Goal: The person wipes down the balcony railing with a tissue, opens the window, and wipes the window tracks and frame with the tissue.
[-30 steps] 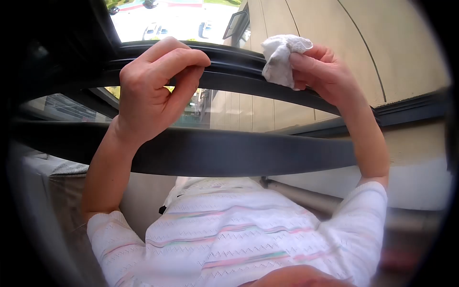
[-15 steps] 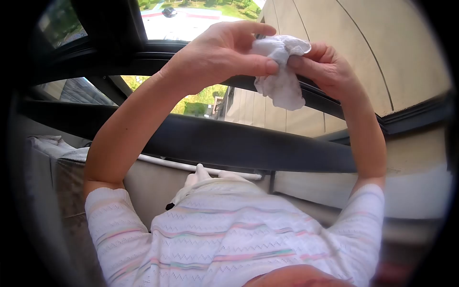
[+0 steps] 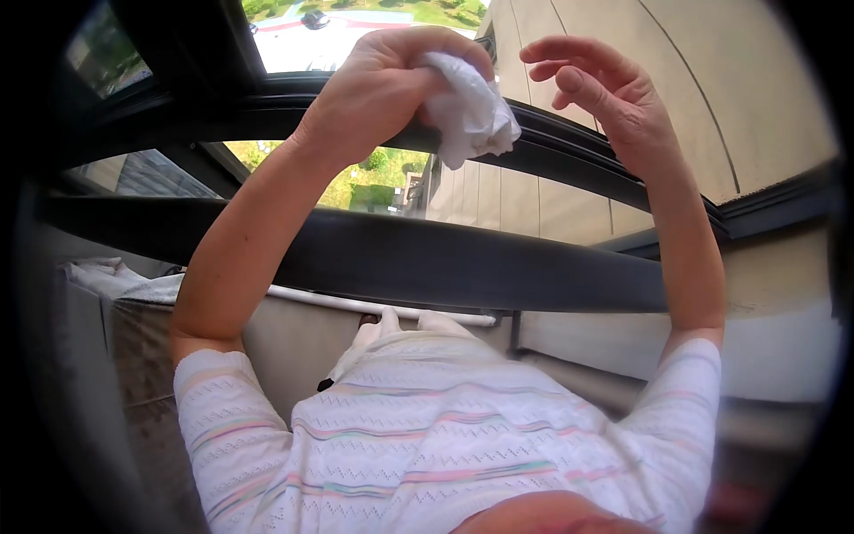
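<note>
In the head view, my left hand [image 3: 400, 80] is closed around a crumpled white wipe [image 3: 471, 111], whose loose end hangs below my fingers. The wipe looks thin and slightly soiled at its lower edge. My right hand [image 3: 614, 98] is raised to the right of it, fingers curved and apart, holding nothing. A gap separates that hand from the wipe. Both hands are above a dark window frame [image 3: 578, 169].
A wide dark sill rail [image 3: 445, 258] crosses below my arms, with a white pipe [image 3: 382, 307] under it. Beige wall panels [image 3: 738, 89] rise at the right. Through the window, grass [image 3: 374, 182] lies far below. Pale cloth [image 3: 133, 283] rests at left.
My right hand has let go of the wipe and moved away to the right. My left hand has wrapped round the wipe and shifted it slightly left.
</note>
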Demonstrator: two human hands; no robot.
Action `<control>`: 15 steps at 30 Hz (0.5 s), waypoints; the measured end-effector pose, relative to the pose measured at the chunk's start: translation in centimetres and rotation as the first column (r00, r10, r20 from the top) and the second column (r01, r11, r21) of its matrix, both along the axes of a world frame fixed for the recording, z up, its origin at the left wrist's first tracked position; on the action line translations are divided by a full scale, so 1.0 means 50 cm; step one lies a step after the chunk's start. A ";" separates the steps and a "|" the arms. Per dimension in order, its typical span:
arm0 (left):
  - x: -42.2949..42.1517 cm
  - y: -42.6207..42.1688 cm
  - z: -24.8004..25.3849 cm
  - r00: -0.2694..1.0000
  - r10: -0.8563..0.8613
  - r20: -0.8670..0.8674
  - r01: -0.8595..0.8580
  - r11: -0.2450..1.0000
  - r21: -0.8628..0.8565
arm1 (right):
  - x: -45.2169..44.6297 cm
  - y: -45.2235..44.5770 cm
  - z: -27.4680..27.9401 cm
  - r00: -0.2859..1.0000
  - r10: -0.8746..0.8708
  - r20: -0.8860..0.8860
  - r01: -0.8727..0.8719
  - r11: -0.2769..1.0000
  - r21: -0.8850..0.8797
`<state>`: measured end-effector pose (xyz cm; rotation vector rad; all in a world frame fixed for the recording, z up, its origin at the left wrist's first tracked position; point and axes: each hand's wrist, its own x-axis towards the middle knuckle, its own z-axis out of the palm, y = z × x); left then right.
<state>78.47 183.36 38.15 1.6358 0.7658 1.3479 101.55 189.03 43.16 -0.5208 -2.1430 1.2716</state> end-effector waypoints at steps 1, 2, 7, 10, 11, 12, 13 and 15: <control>-0.005 0.004 -0.002 0.999 -0.042 -0.003 0.042 0.999 0.033 | -0.022 -0.007 -0.014 1.000 0.004 -0.022 -0.004 1.000 -0.021; -0.012 0.009 -0.009 0.997 -0.082 -0.008 0.083 0.994 0.066 | -0.040 -0.015 -0.022 0.999 0.008 -0.045 -0.010 0.999 -0.042; 0.003 -0.011 0.026 0.992 -0.065 -0.111 0.084 0.981 0.176 | -0.014 0.015 0.006 0.998 -0.027 0.062 0.028 0.999 -0.017; -0.051 -0.041 0.051 0.970 0.188 -0.152 -0.144 0.954 0.262 | 0.013 0.076 0.015 0.935 -0.351 0.038 0.309 0.864 0.397; -0.076 -0.055 0.062 0.965 0.222 -0.141 -0.181 0.950 0.255 | 0.002 0.075 0.015 0.912 -0.399 0.092 0.328 0.846 0.420; -0.082 -0.057 0.062 0.916 0.380 -0.131 -0.330 0.896 0.296 | -0.022 0.059 0.024 0.883 -0.447 0.142 0.346 0.825 0.446; -0.108 -0.045 0.046 0.856 0.477 -0.198 -0.367 0.832 0.416 | -0.048 0.041 0.030 0.849 -0.494 0.189 0.362 0.803 0.473; -0.137 -0.032 0.013 0.761 0.610 -0.220 -0.420 0.722 0.550 | -0.118 0.030 0.011 0.941 -0.303 0.150 0.117 0.709 0.695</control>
